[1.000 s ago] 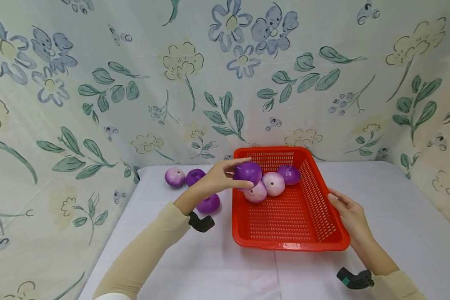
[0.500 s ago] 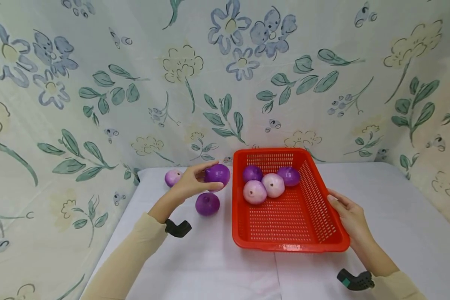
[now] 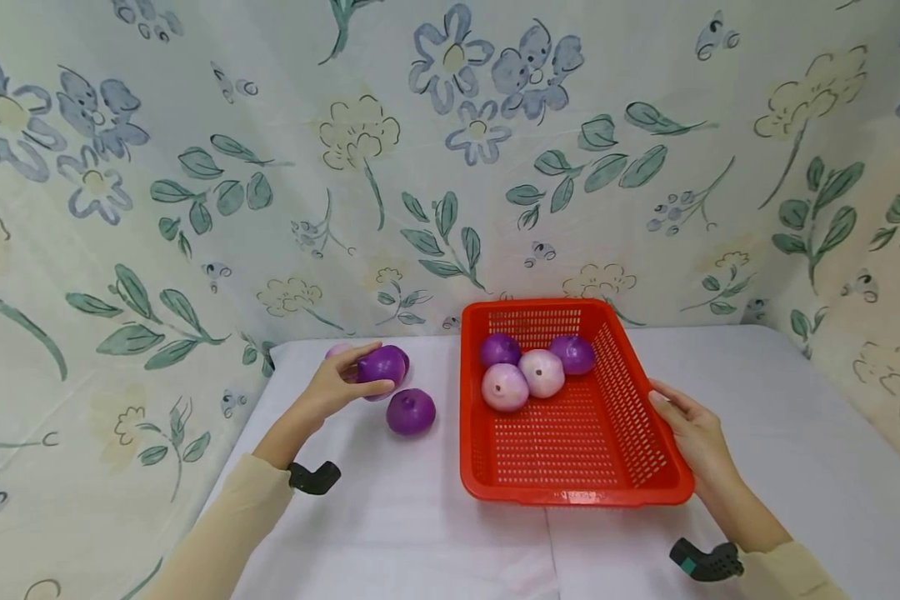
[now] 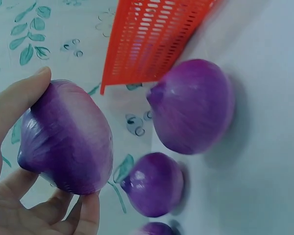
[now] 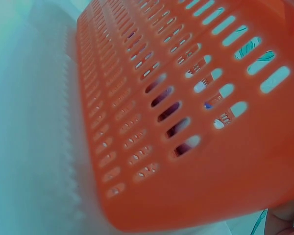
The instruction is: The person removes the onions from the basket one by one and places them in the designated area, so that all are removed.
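Observation:
My left hand point(image 3: 348, 380) holds a purple onion point(image 3: 381, 365) point(image 4: 68, 137) between thumb and fingers, just above the white table's far left part. Right of it a second purple onion point(image 3: 410, 411) point(image 4: 193, 105) lies on the cloth. A third purple one point(image 4: 154, 183) sits behind the held one, and a pale one point(image 3: 337, 350) peeks out behind my hand. The red mesh basket point(image 3: 577, 496) point(image 4: 152, 39) point(image 5: 186, 122) holds several onions, purple point(image 3: 500, 350) and pale point(image 3: 542, 372), at its far end. My right hand point(image 3: 692, 435) rests with straight fingers against the basket's right side.
A flowered cloth backdrop point(image 3: 435, 167) rises directly behind the table and wraps both sides. The white tablecloth point(image 3: 420, 533) extends toward me in front of the basket and to its right. The basket's near half holds nothing.
My left hand has carried the purple onion leftward out of the basket to the group of onions at the table's left. The right hand stays at the basket's side.

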Tool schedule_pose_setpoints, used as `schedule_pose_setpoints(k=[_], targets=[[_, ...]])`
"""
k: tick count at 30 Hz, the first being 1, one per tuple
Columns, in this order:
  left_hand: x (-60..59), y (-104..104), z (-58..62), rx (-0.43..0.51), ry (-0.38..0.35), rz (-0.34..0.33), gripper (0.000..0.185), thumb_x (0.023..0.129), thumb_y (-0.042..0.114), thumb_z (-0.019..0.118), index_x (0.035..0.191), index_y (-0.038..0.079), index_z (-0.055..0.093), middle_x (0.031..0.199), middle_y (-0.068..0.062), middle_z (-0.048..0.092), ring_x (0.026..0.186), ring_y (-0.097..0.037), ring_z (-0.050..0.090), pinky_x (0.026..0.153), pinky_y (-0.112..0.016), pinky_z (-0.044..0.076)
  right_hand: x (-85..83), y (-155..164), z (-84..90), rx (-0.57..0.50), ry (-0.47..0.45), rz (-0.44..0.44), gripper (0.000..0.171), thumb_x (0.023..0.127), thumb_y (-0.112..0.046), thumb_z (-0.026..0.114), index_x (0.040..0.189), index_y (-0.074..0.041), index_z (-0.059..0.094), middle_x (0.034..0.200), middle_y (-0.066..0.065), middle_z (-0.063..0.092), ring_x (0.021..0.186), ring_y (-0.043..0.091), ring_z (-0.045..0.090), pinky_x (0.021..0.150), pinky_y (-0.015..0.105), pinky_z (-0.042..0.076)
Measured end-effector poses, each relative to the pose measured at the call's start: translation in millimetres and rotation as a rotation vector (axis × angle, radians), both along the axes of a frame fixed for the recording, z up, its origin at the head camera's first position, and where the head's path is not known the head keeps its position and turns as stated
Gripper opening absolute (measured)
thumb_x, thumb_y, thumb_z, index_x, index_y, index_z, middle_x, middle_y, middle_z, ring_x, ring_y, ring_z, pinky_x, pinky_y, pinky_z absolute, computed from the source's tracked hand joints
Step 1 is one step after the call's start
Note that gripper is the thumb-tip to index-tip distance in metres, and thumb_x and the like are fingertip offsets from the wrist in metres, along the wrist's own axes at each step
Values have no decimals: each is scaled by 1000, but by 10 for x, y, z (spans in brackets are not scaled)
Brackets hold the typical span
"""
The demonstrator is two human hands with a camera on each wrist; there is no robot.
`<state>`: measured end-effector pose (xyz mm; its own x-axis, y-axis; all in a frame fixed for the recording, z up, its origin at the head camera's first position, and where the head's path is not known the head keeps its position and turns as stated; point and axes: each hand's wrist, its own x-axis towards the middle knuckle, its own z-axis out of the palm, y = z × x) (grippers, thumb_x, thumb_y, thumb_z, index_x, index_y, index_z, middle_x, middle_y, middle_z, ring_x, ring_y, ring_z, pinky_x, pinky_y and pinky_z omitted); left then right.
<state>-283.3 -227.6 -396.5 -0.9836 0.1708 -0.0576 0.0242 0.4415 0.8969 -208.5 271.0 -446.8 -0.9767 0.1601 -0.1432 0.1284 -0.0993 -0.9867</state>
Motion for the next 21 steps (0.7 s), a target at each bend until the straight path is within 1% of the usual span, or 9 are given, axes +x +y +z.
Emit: schedule_pose_setpoints(k=[6, 12, 17, 21], targets=[[-13, -153, -132, -34, -36, 62, 84, 79, 39, 85, 151, 21, 46, 149, -22, 42, 132, -39, 45, 104, -53, 44, 1, -10, 13, -2, 12, -1, 72, 97, -38, 65, 154, -6, 35, 100, -18, 68, 86, 4, 67, 73, 24, 58], [-24, -220, -288, -73, -67, 117, 91, 77, 42, 86, 153, 19, 42, 149, -24, 41, 133, -41, 41, 105, -56, 42, 0, -9, 18, 20, 19, -4, 73, 97, -40, 64, 154, -5, 35, 99, -20, 67, 86, 4, 67, 73, 24, 58], [-30, -238, -395, -99, -61, 133, 91, 78, 39, 87, 153, 16, 42, 147, -25, 43, 132, -40, 42, 105, -56, 41, 6, -10, 9, 38, 14, -5, 72, 97, -41, 63, 154, -6, 35, 98, -21, 66, 86, 3, 67, 73, 24, 58], [-24, -256, -472, -102, -62, 135, 86, 79, 35, 86, 151, 17, 45, 146, -24, 44, 131, -39, 43, 106, -56, 41, 13, -14, 6, 29, 12, -4, 72, 97, -40, 63, 154, -6, 35, 99, -21, 67, 87, 3, 66, 73, 23, 58]])
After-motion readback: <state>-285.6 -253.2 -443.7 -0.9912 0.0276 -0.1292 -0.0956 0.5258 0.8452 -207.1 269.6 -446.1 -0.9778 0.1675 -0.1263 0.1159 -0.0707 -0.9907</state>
